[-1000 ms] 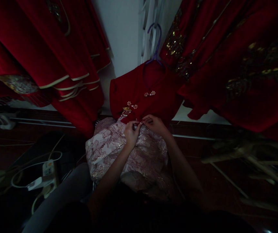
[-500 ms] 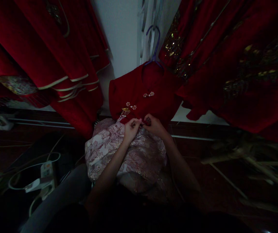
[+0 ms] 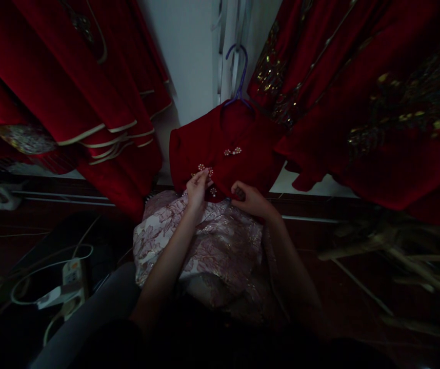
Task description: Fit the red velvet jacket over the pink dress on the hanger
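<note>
A red sleeveless top [image 3: 260,130] hangs on a purple hanger [image 3: 239,88], its front carrying small flower-shaped beaded ornaments [image 3: 233,151]. My left hand [image 3: 198,188] is closed in a pinch over the ornament at the top's left side and partly covers it; what its fingertips hold is too dark and small to make out. Near the hem, my right hand [image 3: 251,199] has curled fingers, with its thumb by the fabric's edge; whatever lies inside them is hidden. Pinkish floral brocade cloth [image 3: 204,246] with a metallic sheen spreads below both hands.
Red garments with pale piping [image 3: 108,102] hang on the left, and red garments with gold sequins [image 3: 272,66] on the right. A white power strip [image 3: 73,279] with cables lies at lower left. Wooden legs or bars [image 3: 374,246] stand at right.
My hands were together at the hem and are now apart. The left has moved up and left onto the beaded ornament, covering where a gold tasselled piece showed; the right has shifted slightly right.
</note>
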The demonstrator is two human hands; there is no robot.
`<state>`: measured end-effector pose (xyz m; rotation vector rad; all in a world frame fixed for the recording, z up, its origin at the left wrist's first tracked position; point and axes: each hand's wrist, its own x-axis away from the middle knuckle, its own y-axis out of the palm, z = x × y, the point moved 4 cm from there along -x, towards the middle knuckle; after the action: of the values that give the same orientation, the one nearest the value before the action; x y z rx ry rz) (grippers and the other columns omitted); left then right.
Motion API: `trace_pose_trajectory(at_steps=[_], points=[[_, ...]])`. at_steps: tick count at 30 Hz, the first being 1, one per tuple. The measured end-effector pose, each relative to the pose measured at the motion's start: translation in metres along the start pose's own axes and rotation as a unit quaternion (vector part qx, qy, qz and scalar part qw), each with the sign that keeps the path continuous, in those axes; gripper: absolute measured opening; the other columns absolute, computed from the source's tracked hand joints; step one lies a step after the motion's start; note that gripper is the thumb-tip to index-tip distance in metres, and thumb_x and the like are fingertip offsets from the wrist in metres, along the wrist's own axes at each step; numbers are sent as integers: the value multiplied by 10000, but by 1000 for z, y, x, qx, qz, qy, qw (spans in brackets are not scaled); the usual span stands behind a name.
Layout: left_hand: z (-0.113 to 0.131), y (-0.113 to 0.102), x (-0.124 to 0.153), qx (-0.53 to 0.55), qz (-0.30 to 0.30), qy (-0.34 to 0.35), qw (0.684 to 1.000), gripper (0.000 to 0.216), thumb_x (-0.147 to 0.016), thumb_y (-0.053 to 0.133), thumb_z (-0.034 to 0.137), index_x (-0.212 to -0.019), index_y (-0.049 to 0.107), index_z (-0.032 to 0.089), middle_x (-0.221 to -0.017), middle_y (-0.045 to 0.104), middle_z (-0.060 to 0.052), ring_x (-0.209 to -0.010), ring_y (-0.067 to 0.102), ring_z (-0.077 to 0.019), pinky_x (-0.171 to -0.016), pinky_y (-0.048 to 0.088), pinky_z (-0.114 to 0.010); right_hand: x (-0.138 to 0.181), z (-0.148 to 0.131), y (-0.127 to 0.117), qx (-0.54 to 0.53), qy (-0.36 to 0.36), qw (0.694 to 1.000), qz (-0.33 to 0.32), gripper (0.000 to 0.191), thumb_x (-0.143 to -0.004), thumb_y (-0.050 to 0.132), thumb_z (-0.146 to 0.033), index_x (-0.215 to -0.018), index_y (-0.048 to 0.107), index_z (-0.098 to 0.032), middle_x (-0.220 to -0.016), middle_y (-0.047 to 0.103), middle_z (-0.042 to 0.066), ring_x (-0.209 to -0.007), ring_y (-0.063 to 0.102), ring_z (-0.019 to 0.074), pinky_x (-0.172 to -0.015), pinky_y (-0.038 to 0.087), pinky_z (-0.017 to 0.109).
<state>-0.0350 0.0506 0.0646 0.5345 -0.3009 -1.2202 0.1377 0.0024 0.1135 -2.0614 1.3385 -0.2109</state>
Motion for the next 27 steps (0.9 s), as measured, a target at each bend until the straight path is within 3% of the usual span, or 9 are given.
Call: trace_pose_trajectory(at_steps=[5,7,9,11,14,16,18,22,27], points=[[0,7,1,-71,24,12,997,297,-671,744,415,-808,668,163,-821,714,-28,-719,643,-123,-654,514,-230,1,0,-1,5,1,1000,-3,169,-693,538,-204,-837,450,-206,-705,471,-34,-637,425,109,-606,339,235],[6,22,1,-137,-58,20,989,279,-722,699,428,-807,672,164,-798,710,-33,-724,640,-136,-693,519,-258,4,0,-4,8,4,1000,-22,161,-695,538,-195,-820,438,-206,-697,454,-41,-632,415,105,-601,331,233],[20,41,3,-215,-166,85,959,242,-770,664,399,-824,673,163,-840,708,-47,-789,644,-149,-782,516,-287,9,0,-7,10,3,998,-64,154,-701,545,-195,-813,439,-204,-702,451,-41,-637,411,102,-602,332,233],[41,59,3,-304,-220,194,907,208,-818,628,355,-913,662,173,-945,694,-62,-886,632,-162,-858,499,-313,14,1,-11,13,6,994,-113,151,-710,558,-207,-820,455,-198,-718,464,-36,-649,415,103,-604,337,234],[71,78,0,-481,-209,333,784,250,-849,607,346,-1052,640,203,-1135,618,-99,-1093,547,-233,-948,453,-395,20,0,-18,21,15,990,-138,149,-722,569,-234,-824,468,-193,-730,476,-28,-664,419,107,-605,340,236],[82,90,-5,-576,-212,384,690,272,-830,635,368,-1046,651,203,-1194,569,-121,-1184,470,-296,-1001,398,-469,22,-1,-23,23,20,991,-128,151,-725,569,-246,-816,461,-195,-725,474,-26,-665,417,108,-604,339,239],[85,99,-10,-624,-234,414,620,261,-831,632,378,-1014,666,196,-1184,556,-127,-1191,446,-324,-1021,354,-520,24,-2,-26,18,28,992,-123,152,-719,565,-247,-809,452,-198,-715,474,-26,-658,418,110,-601,339,242],[82,112,-19,-647,-287,450,545,227,-869,572,363,-969,679,190,-1127,573,-116,-1146,461,-309,-1039,304,-564,27,-3,-27,10,42,989,-144,157,-688,561,-226,-800,453,-200,-705,480,-27,-648,422,109,-589,333,243],[81,123,-30,-656,-325,469,494,219,-870,553,318,-920,690,154,-1074,594,-124,-1124,472,-303,-1083,230,-605,29,0,-34,20,52,990,-132,162,-687,567,-214,-803,455,-200,-699,484,-31,-640,425,106,-589,337,247]])
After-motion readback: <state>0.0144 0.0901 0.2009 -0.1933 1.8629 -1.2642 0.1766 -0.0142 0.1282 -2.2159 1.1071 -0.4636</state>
